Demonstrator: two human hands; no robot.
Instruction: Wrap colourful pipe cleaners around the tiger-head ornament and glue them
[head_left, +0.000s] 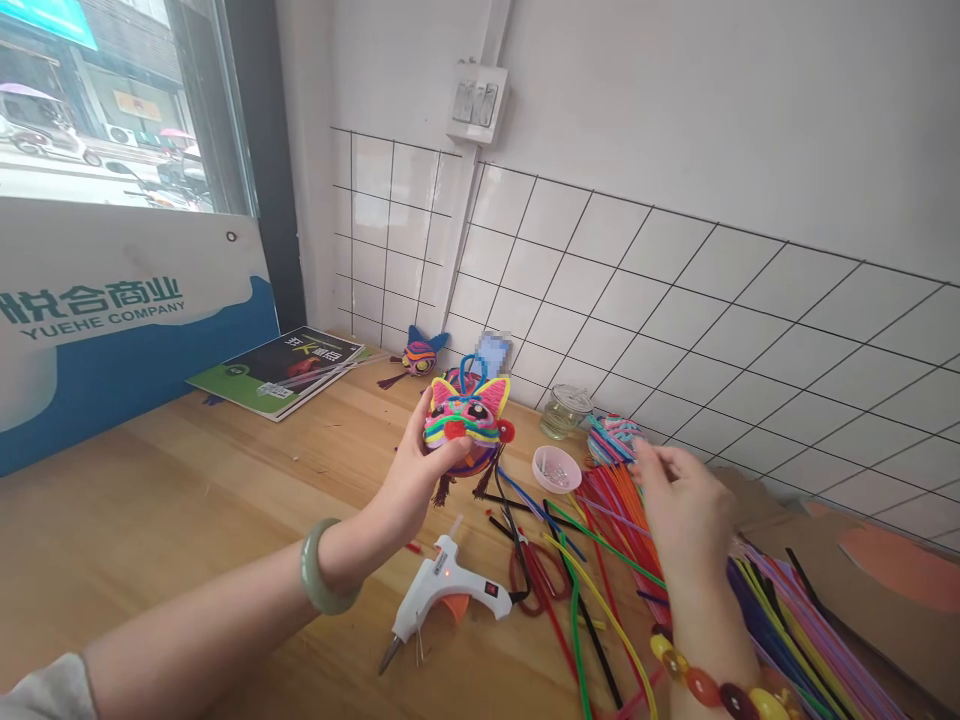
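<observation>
My left hand [409,470] is wrapped round a colourful animal-head ornament [465,425] of fuzzy pipe cleaners, held up above the table. It has pink ears edged in yellow, beady eyes, a red nose and dark tassels. My right hand [686,510] hangs over the bundled pipe cleaners [615,510], thumb and fingers pinched together; whatever may be between them is too small to make out. Just beyond its fingertips is a ball striped in blue and pink [615,438]. Below the ornament, a white glue gun [448,585] stands on the table with a small light glowing.
Red-handled scissors [540,575] lie among loose pipe cleaners. Behind are a pink bowl [556,470] of small bits, a glass jar [566,410] and another animal-head ornament [420,352]. Magazines [285,370] lie at the left, by a printed board [135,330]. A wire grid [585,260] lines the wall.
</observation>
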